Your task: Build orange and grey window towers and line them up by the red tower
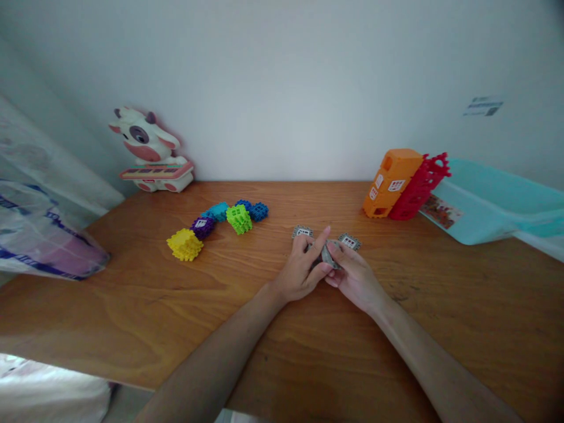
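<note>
Both hands meet over the middle of the table, gripping grey toy building pieces [328,256] between them. My left hand [302,269] pinches from the left, its index finger raised and pointing up. From the right, my right hand [352,273] presses with its thumb on top. The fingers hide much of the held pieces, so their number is unclear. Just beyond the left fingers lies a flat grey window piece [302,231] with toothed edges. Another grey window piece [350,241] lies behind my right hand.
Left of the hands are yellow [185,244], purple [202,227], light blue, green [239,218] and dark blue pieces. An orange block tower [392,183] leans by red pieces [414,191] and a turquoise bin [480,205]. A cow toy [152,153] and plastic bag [48,235] stand left.
</note>
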### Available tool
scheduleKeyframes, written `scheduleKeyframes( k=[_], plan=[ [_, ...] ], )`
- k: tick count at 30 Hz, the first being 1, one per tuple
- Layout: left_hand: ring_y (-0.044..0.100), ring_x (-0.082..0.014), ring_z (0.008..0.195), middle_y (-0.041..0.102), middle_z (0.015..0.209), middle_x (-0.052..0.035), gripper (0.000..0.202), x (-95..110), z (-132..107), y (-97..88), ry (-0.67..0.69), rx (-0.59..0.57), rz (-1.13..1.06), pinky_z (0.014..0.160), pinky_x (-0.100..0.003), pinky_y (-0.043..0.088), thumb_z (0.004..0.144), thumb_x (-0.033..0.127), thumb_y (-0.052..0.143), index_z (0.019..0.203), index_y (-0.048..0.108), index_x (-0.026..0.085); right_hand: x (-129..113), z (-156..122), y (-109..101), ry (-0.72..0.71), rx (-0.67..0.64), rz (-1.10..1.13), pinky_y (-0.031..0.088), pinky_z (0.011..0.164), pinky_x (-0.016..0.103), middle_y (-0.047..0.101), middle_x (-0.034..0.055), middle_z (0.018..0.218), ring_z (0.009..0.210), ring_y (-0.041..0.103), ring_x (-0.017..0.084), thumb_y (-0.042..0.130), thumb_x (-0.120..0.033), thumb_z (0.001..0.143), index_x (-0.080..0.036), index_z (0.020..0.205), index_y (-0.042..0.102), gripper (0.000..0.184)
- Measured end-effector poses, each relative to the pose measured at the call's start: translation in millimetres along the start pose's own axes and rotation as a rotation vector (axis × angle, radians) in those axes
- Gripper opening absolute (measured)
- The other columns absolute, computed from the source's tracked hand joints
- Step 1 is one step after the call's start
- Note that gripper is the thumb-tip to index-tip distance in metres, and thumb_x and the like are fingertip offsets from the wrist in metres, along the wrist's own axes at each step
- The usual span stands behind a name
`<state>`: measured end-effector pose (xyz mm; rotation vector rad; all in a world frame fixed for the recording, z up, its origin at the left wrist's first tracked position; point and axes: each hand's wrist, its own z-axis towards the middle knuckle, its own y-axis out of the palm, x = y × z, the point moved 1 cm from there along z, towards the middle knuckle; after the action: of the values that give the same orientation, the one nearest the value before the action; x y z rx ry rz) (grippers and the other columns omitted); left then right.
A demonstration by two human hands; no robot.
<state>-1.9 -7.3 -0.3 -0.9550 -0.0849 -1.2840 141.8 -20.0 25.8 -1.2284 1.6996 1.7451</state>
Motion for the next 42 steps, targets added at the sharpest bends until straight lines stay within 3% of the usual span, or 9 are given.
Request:
scheduleKeyframes(
  k=[10, 14, 17, 21, 25, 27, 30, 34, 42],
  plan=[
    [0.052, -0.0268, 0.114, 0.055, 0.125, -0.0129, 0.068, -5, 0, 0.1, -0.142, 0.088, -0.135, 0.102, -0.044, 0.043, 0.090, 0.054, 0.059, 0.148, 0.040, 0.023, -4, 3, -4, -0.069, 0.005, -0.116, 0.037, 0.036, 0.017, 0.055, -0.0041, 0.061, 0.047, 0.046, 0.008, 0.081, -0.049, 0.074, -0.021, 0.088, 0.071, 0.033],
    [0.058, -0.0232, 0.107, 0.062, 0.119, -0.0120, 0.047, -6, 3, 0.9, -0.298, 0.270, -0.294, 0.096, -0.038, 0.045, 0.097, 0.049, 0.050, 0.133, 0.053, 0.020, -11, 6, -10, -0.092, 0.025, -0.180, 0.039, 0.037, 0.019, 0.061, -0.0004, 0.070, 0.053, 0.050, 0.010, 0.075, -0.054, 0.077, -0.021, 0.100, 0.071, 0.041],
    [0.062, -0.0194, 0.092, 0.067, 0.100, -0.0084, 0.047, -9, 7, 0.7, -0.501, 0.472, -0.450, 0.087, -0.032, 0.048, 0.098, 0.055, 0.041, 0.120, 0.061, 0.018, -15, 8, -18, -0.193, 0.161, -0.280, 0.034, 0.037, 0.019, 0.065, 0.0010, 0.082, 0.052, 0.047, 0.009, 0.072, -0.057, 0.079, -0.023, 0.105, 0.070, 0.042],
    [0.063, -0.0176, 0.075, 0.067, 0.075, -0.0029, 0.054, -16, 14, 0.3, -0.685, 0.616, -0.740, 0.075, -0.029, 0.051, 0.094, 0.063, 0.043, 0.110, 0.066, 0.017, -15, 10, -30, -0.348, 0.255, -0.672, 0.039, 0.046, 0.025, 0.065, 0.0021, 0.082, 0.057, 0.050, 0.012, 0.063, -0.057, 0.087, -0.024, 0.095, 0.068, 0.035],
    [0.064, -0.0167, 0.067, 0.066, 0.072, -0.0025, 0.050, -20, 19, -1.5, -0.792, 0.698, -1.034, 0.067, -0.029, 0.053, 0.093, 0.059, 0.047, 0.103, 0.066, 0.014, -14, 10, -35, -0.541, 0.028, -1.297, 0.049, 0.082, 0.041, 0.069, 0.0077, 0.095, 0.090, 0.063, 0.026, 0.071, -0.049, 0.082, -0.024, 0.095, 0.068, 0.029],
    [0.065, -0.0164, 0.066, 0.066, 0.072, -0.0031, 0.046, -19, 21, -3.1, -0.812, 0.723, -1.143, 0.065, -0.029, 0.054, 0.094, 0.055, 0.047, 0.101, 0.066, 0.013, -13, 10, -37, -0.578, -0.094, -1.516, 0.046, 0.093, 0.047, 0.069, 0.0096, 0.107, 0.101, 0.062, 0.031, 0.077, -0.049, 0.076, -0.025, 0.104, 0.068, 0.038],
    [0.066, -0.0168, 0.066, 0.068, 0.075, -0.0050, 0.043, -17, 22, -5.4, -0.854, 0.730, -1.267, 0.064, -0.030, 0.055, 0.095, 0.050, 0.045, 0.094, 0.067, 0.013, -10, 10, -39, -0.559, -0.135, -1.638, 0.046, 0.095, 0.049, 0.068, 0.0111, 0.113, 0.104, 0.062, 0.032, 0.078, -0.054, 0.074, -0.024, 0.113, 0.065, 0.050],
    [0.067, -0.0166, 0.065, 0.069, 0.075, -0.0062, 0.044, -15, 22, -8.1, -0.903, 0.717, -1.316, 0.063, -0.029, 0.055, 0.094, 0.050, 0.044, 0.084, 0.067, 0.014, -8, 12, -41, -0.552, -0.118, -1.656, 0.047, 0.094, 0.047, 0.069, 0.0112, 0.111, 0.103, 0.063, 0.031, 0.075, -0.049, 0.079, -0.023, 0.113, 0.065, 0.044],
    [0.067, -0.0159, 0.064, 0.069, 0.074, -0.0059, 0.049, -15, 21, -8.6, -0.916, 0.662, -1.339, 0.061, -0.028, 0.056, 0.090, 0.059, 0.051, 0.086, 0.068, 0.013, -11, 12, -41, -0.572, -0.099, -1.592, 0.047, 0.092, 0.049, 0.072, 0.0104, 0.110, 0.100, 0.065, 0.032, 0.075, -0.054, 0.078, -0.025, 0.112, 0.068, 0.045]
  ],
)
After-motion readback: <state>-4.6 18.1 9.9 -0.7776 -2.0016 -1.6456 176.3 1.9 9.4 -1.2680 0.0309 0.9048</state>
